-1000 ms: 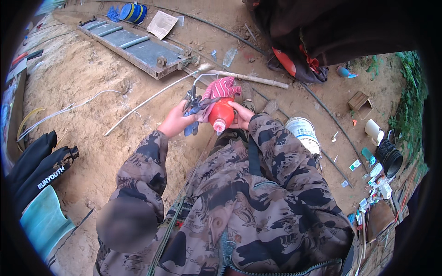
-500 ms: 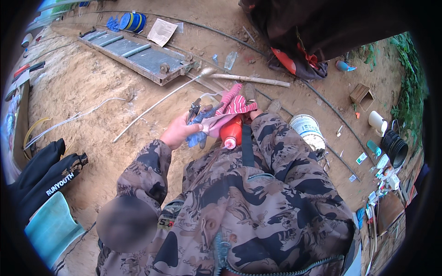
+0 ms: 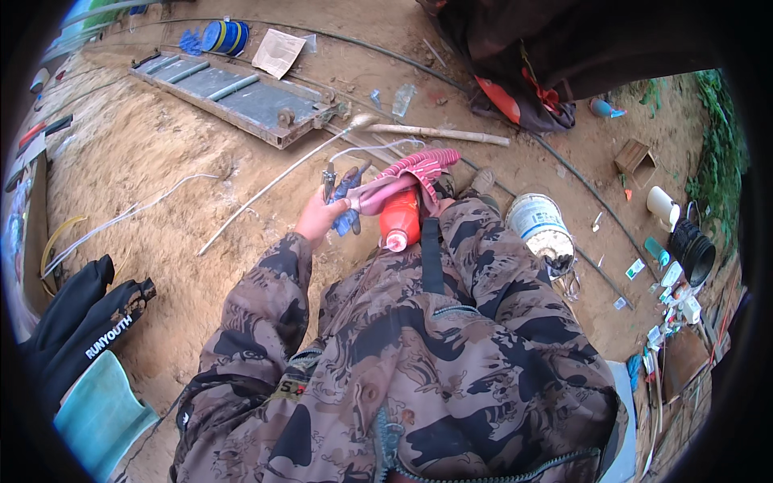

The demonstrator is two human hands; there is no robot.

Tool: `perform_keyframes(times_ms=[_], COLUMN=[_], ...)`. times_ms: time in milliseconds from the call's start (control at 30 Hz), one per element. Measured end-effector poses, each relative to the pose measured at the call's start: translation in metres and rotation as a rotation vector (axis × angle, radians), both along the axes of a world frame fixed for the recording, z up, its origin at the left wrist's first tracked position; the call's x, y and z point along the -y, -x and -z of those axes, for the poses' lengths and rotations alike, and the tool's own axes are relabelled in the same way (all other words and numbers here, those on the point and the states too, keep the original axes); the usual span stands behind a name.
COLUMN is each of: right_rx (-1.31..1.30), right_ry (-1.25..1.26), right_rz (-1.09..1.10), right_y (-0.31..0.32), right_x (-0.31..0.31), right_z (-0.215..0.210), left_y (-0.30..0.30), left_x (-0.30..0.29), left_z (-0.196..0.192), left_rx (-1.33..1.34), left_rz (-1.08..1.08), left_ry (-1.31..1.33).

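My left hand (image 3: 318, 219) is closed around blue-handled pliers (image 3: 345, 193) and one end of a pink and red striped cloth (image 3: 411, 169). The cloth stretches to the right over a red plastic bottle (image 3: 400, 213). The bottle's pale pink cap points toward me, and it sits between my two camouflage sleeves. My right hand is hidden behind the bottle and the cloth; only its sleeve shows.
Sandy ground all around. A grey metal panel (image 3: 233, 92) lies at the back, with a wooden stick (image 3: 435, 133) and a white cable (image 3: 266, 185) near it. A white bucket (image 3: 538, 225) stands to the right. Dark clothing (image 3: 80, 322) lies at left. Another person in dark clothes (image 3: 564, 48) stands ahead.
The bottle has tipped so that its cap faces me, and the striped cloth now lies stretched across it. My right hand, earlier seen on the bottle, has gone out of sight.
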State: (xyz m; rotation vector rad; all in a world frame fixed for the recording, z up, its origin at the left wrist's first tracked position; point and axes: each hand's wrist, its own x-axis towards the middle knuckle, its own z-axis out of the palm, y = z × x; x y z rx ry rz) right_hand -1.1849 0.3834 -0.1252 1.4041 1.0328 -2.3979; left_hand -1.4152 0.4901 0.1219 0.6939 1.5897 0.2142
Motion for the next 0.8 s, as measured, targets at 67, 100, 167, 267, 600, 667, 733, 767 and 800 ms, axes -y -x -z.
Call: perform_keyframes(times_ms=[67, 100, 167, 267, 600, 667, 733, 767, 800], right_rx=[-0.027, -0.049, -0.094, -0.235, -0.422, -0.125, 0.155, 0.094, 0.055], right_ry=[0.004, 0.013, 0.031, 0.146, 0.326, 0.196, -0.036, -0.104, -0.183], right_rz=[-0.03, -0.041, -0.058, 0.006, 0.634, 0.332, 0.239, 0.314, 0.304], right_y=[-0.002, -0.003, -0.006, -0.012, -0.084, -0.087, -0.086, -0.082, -0.079], right_x=[0.003, 0.005, 0.004, -0.003, -0.024, -0.025, -0.027, -0.029, -0.028], right_z=[0.002, 0.001, -0.006, -0.027, -0.054, -0.054, -0.057, -0.058, -0.061], left_y=[0.011, 0.018, 0.032, 0.05, 0.063, 0.051, 0.038, 0.032, 0.026], left_x=[0.0, 0.002, 0.003, 0.006, 0.011, 0.021, 0.028, 0.029, 0.03], left_z=[0.025, 0.038, 0.059, 0.076, 0.068, 0.077, 0.088, 0.095, 0.1], left_rx=[-0.074, -0.107, -0.19, -0.179, -0.456, -0.409, -0.346, -0.384, -0.424], left_rz=[0.025, 0.034, 0.054, 0.032, 0.339, 0.302, 0.248, 0.281, 0.315], left_ry=[-0.08, -0.084, -0.083, -0.092, -0.141, -0.165, -0.192, -0.215, -0.229])
